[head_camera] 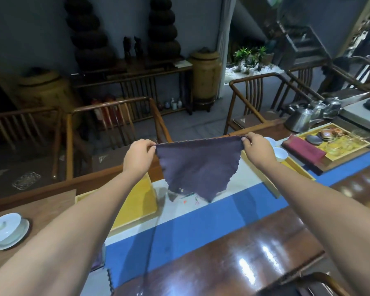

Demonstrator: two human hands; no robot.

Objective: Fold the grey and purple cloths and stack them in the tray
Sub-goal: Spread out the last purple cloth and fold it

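Purple cloth (198,165) hangs stretched in the air between the person's two hands, held up over the bench (233,259), I judge so that its top edge pulls straight and the corners can be matched before the first fold. The left hand (138,155) pinches one top corner between thumb and curled fingers (151,147), and the right hand (257,149) pinches the other corner the same way. The fabric looks soft and thin, with a scalloped hem, and it sags to a limp point just above the white and blue runner (179,227). A yellow tray (137,201) with a pale wooden rim lies on the runner below the left forearm, close enough to take the folded cloth; it shows bare yellow for now. The bench itself is dark, glossy wood that throws back the lamps. A lidded white cup (5,230) on its saucer sits at the far left. No grey cloth can be told for sure.
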